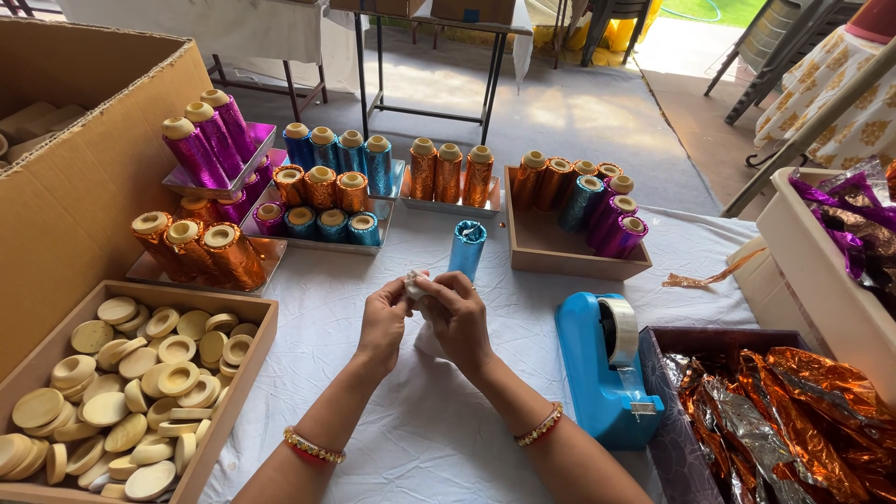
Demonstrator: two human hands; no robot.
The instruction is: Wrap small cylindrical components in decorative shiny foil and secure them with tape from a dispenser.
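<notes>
My left hand and my right hand meet over a white cloth-covered table. Together they pinch a small white crumpled piece between the fingertips. Just beyond the fingers a blue foil-wrapped cylinder stands upright on the cloth, apart from both hands. Each wrist wears a beaded bangle.
A wooden tray of pale round wooden caps lies at left below a large cardboard box. Trays of purple, orange and blue foil-wrapped cylinders line the back. A blue tape dispenser and a box of orange foil sheets sit at right.
</notes>
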